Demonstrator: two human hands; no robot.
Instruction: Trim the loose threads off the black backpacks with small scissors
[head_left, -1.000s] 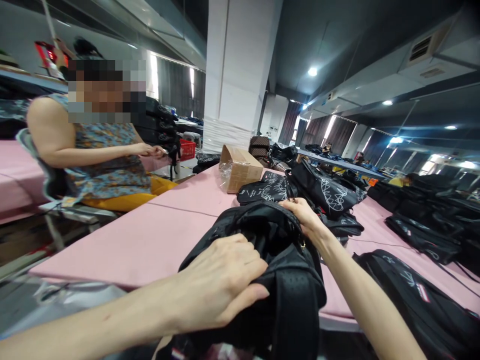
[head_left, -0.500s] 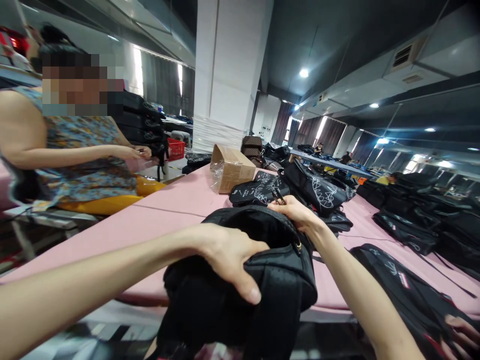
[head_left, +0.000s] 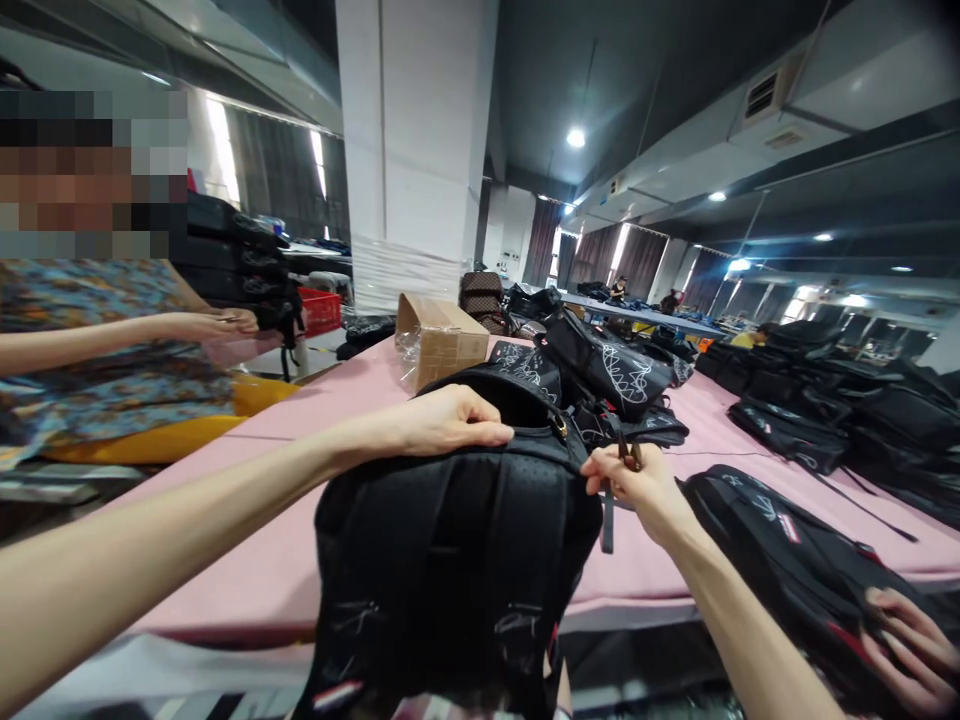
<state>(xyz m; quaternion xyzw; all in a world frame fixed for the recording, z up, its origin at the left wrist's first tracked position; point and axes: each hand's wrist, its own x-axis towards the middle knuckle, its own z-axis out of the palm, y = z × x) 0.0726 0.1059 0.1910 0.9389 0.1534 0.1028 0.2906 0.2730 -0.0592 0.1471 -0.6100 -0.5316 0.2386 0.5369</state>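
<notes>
A black backpack [head_left: 450,560] stands upright at the near edge of the pink table [head_left: 315,420], its mesh back panel and straps toward me. My left hand [head_left: 442,420] grips the top of the backpack, fingers curled over it. My right hand [head_left: 637,485] is closed at the bag's upper right corner, pinching a small dark tool, perhaps thread snips [head_left: 628,452], beside a grey strap end [head_left: 606,515].
More black backpacks with white drawings [head_left: 607,370] lie across the table, one at the right [head_left: 795,560] with another person's hand [head_left: 911,645] on it. A cardboard box [head_left: 439,340] sits farther back. A seated person [head_left: 97,340] works at the left. A white pillar [head_left: 412,150] stands behind.
The backpack has been turned and lifted upright, its back panel now facing me. My left hand moved up to the bag's top. My right hand came from the far top to the right corner.
</notes>
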